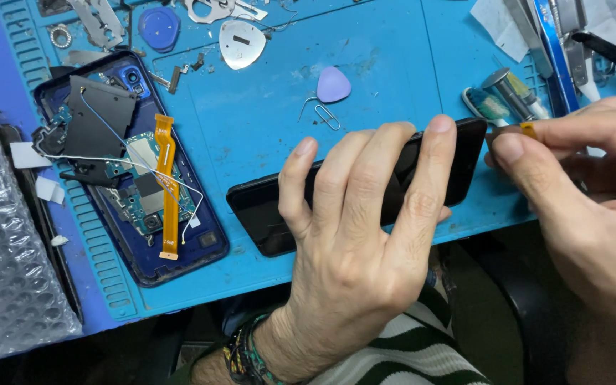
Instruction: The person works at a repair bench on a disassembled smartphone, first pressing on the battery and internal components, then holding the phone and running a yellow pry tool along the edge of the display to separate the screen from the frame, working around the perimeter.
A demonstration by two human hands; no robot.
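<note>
My left hand (358, 235) presses down on a black phone screen panel (265, 207) lying on the blue work mat (265, 121), fingers spread over its top edge. At the panel's right end my right hand (579, 192) pinches a small orange flex cable tab (527, 130) between thumb and forefinger. The panel's middle is hidden under my left hand.
An opened blue phone body (140, 178) with circuit boards, thin wires and an orange flex strip (167, 185) lies at the left. A purple pick (333, 84), a paper clip (326, 114), metal shields (242, 43) and tools (511, 93) lie on the mat. Bubble wrap (5, 257) sits far left.
</note>
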